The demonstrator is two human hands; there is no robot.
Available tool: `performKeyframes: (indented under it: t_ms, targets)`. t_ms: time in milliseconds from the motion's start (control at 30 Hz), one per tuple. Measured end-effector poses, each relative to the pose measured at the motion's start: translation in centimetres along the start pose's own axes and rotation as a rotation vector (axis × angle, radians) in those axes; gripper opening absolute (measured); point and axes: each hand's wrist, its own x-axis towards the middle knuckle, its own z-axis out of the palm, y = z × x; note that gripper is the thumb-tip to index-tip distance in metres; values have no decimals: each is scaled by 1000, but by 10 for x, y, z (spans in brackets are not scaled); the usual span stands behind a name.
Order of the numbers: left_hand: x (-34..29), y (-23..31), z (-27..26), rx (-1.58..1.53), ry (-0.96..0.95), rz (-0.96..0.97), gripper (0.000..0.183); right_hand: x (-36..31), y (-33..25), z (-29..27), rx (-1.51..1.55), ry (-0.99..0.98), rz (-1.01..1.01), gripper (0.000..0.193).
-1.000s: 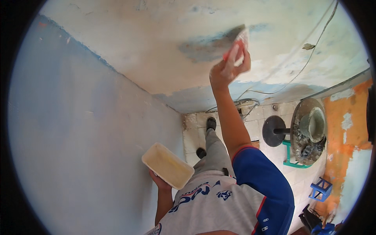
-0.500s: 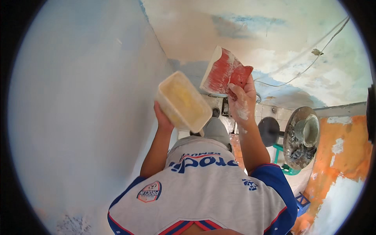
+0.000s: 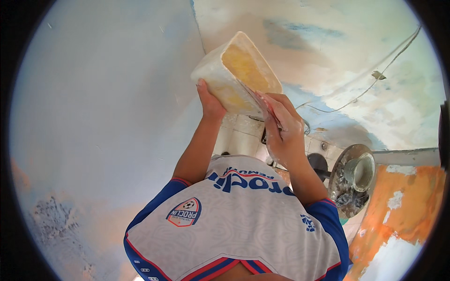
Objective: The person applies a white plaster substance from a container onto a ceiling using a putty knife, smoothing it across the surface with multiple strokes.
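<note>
My left hand (image 3: 212, 100) grips a whitish plastic tub (image 3: 213, 75) from below and the side. The tub is tilted, its opening facing right, with yellowish smears on its inner wall. My right hand (image 3: 287, 129) is closed on a red putty knife (image 3: 264, 104), a wide flat scraper now seen almost edge-on. The blade lies against the tub's near rim, its far end partly hidden by the tub wall. My right fingers cover most of the handle end.
A pale blue wall (image 3: 108, 117) rises close on the left. Ahead is a patchy plastered wall (image 3: 328, 61) with a loose cable (image 3: 375, 84). At right, a round dirty stool top (image 3: 338, 175) bears a bucket (image 3: 363, 172), beside an orange, partly plastered wall (image 3: 403, 192).
The tub has been raised and tipped over to the right. My right hand has brought the putty knife down to the tub's rim and turned it edge-on.
</note>
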Motion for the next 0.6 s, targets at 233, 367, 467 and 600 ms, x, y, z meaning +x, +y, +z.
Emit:
performKeyframes:
  t_ms: [233, 367, 467, 600]
  targets:
    - [-35, -34, 49, -73, 27, 57, 79, -44, -1, -103, 25, -60, 139, 24]
    - [-49, -58, 56, -90, -27, 96, 76, -57, -3, -138, 340, 247, 287, 29]
    - [-59, -88, 47, -178, -195, 127, 75, -64, 7, -156, 337, 212, 266, 43]
    - [-87, -91, 82, -311, -170, 139, 69, -70, 5, -172, 150, -26, 249, 46]
